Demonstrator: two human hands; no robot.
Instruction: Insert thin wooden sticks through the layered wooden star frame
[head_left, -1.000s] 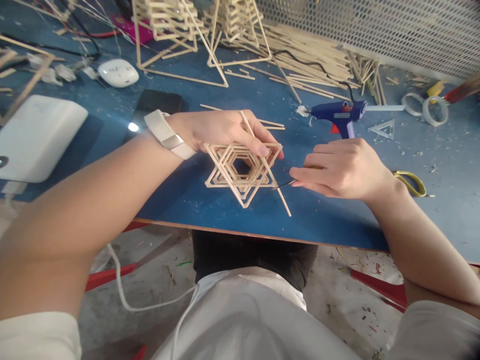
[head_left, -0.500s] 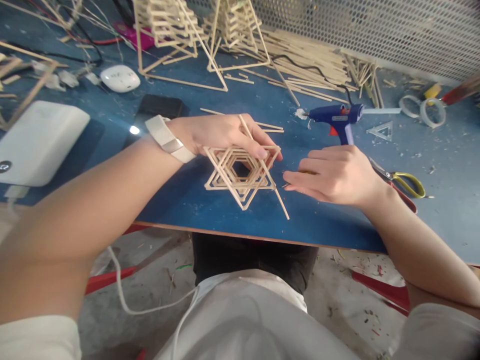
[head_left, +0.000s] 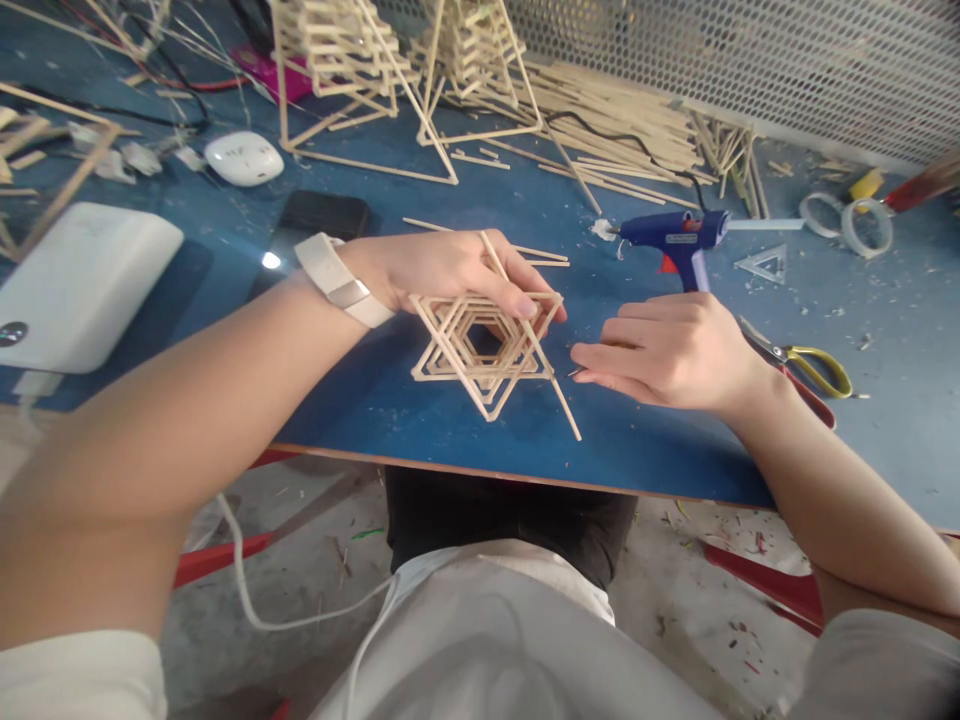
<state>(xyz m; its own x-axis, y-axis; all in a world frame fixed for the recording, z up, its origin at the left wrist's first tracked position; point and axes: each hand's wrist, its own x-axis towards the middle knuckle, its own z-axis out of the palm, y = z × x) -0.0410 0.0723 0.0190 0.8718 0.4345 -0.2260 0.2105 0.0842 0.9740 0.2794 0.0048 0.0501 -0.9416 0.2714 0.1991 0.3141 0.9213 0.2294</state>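
Head view, looking down. The left hand (head_left: 450, 270) comes in from the left with the wrist bent, palm down on top of the star frame (head_left: 480, 350). Its fingers are close together and curled over the far side, clamping the frame to the counter (head_left: 637, 450).

The star frame lies flat close to the near edge, roughly mid-counter, with one tip aimed straight at that edge. A long stick (head_left: 551, 385) is slotted between two of the left fingers. It runs diagonally across the star's right side, far end up by the knuckles, near end heading toward the near-right.

The right hand (head_left: 667, 350) lies low on the counter just right of the star. Its fingers are pressed together, pinching a thin dark tool (head_left: 576, 372) that points left at the stick and stops just short of it. Scissors (head_left: 814, 368) lie behind the wrist, and a glue gun (head_left: 675, 235) sits further back.

A second ago that tool tip was right on the stick. Since then the right hand has backed off a bit to the right, while the left hand and star haven't really budged.
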